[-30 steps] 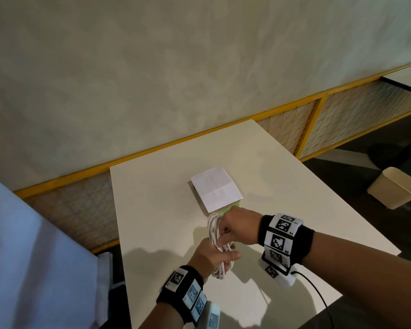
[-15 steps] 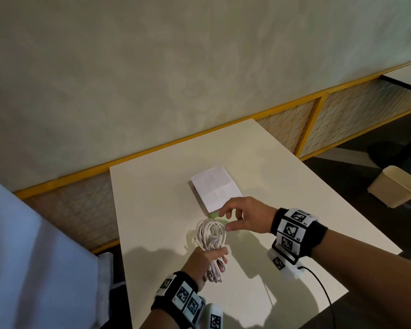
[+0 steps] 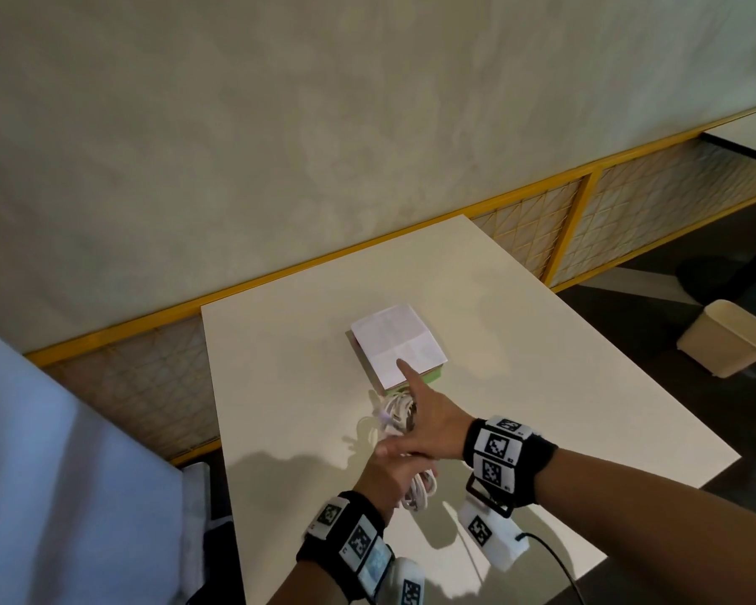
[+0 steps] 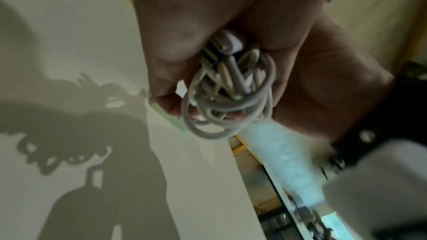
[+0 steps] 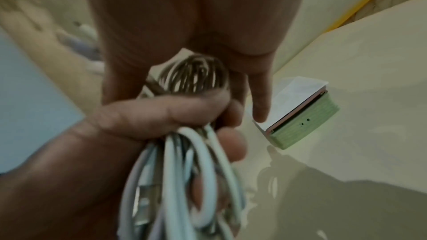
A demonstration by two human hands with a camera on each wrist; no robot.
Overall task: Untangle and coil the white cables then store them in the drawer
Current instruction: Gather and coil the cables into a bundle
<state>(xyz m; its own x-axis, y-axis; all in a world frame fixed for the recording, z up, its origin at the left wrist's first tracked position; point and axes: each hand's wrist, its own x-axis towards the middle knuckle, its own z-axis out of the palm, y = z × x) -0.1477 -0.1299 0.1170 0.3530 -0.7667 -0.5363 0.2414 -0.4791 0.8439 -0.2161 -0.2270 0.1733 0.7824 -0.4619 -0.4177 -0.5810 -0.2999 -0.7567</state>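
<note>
A bundle of white cables point(image 3: 420, 491) point(image 4: 231, 98) point(image 5: 184, 171) is gripped in my left hand point(image 3: 385, 473), the thumb point(image 5: 161, 114) across the loops. The top loops point(image 3: 393, 414) stick out just in front of a small green drawer box point(image 3: 433, 376) point(image 5: 305, 127) with a white paper point(image 3: 396, 338) on top. My right hand point(image 3: 415, 399) crosses over the left, fingers straight, its index fingertip point(image 3: 404, 368) on the paper's near edge. The drawer front looks closed. The right palm hides the middle of the bundle.
The white table point(image 3: 542, 386) ends just to my right and at the near edge. On the floor to the right stands a beige waste bin point(image 3: 725, 338). A yellow-framed mesh panel point(image 3: 629, 211) runs along the wall. A pale blue surface point(image 3: 62, 473) fills the left.
My right hand let go of the bundle and stretched forward, index finger now on the box's paper. The left hand carried the cables closer to the box, under the right hand.
</note>
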